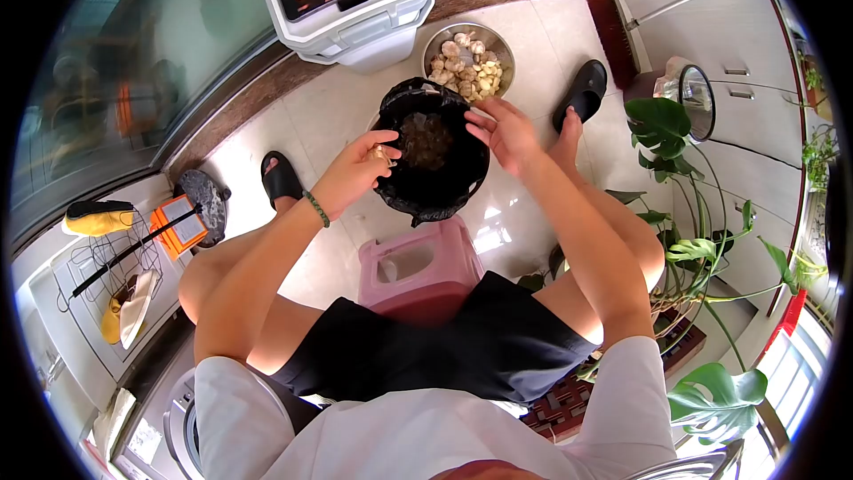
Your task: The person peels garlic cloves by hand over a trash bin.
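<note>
At the lined bin, the left grip is holding garlic, apparently for peeling; the right grip is hanging empty, fingers parted, probably needing to assist next.

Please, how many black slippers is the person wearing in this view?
2. The left slipper is to the left of the black-lined bin; the right slipper is to the right of the metal bowl. Neither worn slipper is hidden.
</note>
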The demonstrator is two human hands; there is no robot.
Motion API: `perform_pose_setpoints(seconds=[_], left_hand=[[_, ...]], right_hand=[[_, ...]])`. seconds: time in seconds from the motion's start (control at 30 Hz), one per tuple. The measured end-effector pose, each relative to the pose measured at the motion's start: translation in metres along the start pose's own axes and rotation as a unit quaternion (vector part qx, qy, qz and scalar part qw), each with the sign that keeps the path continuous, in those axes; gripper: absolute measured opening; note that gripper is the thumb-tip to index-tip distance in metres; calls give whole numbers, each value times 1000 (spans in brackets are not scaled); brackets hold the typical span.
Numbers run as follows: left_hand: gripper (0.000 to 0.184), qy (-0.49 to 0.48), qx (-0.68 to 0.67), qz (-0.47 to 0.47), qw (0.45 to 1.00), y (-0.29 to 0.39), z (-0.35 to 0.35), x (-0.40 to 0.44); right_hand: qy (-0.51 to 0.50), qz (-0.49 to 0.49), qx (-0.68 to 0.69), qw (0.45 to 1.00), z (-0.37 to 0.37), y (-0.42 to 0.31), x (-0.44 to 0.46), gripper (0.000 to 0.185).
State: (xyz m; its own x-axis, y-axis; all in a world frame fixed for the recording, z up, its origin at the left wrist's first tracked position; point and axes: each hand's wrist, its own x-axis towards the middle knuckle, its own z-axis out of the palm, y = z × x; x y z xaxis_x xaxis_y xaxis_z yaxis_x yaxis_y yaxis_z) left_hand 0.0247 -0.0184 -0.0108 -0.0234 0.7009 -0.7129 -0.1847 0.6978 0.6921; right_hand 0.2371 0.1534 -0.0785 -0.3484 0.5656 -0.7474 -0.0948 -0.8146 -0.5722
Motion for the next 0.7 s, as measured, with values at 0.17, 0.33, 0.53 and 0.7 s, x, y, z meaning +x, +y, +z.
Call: perform_pose_setpoints(seconds=[0.17, 0.33, 0.53, 0.7], left_hand=[[54, -27, -66, 7, 997, 2, 1, -1], [60, -73, -164, 4, 984, 5, 2, 0], [61, -173, -294, 47, 939, 4, 3, -2], [53, -198, -311, 31, 929, 15, 0, -5]], right_hand=[[-68, -69, -184, 978, 29, 22, -28, 39], [-261, -375, -431, 778, 59, 18, -77, 31], [-288, -392, -436, 757, 59, 18, -77, 29], [-274, -386, -432, 768, 58, 17, -72, 18]])
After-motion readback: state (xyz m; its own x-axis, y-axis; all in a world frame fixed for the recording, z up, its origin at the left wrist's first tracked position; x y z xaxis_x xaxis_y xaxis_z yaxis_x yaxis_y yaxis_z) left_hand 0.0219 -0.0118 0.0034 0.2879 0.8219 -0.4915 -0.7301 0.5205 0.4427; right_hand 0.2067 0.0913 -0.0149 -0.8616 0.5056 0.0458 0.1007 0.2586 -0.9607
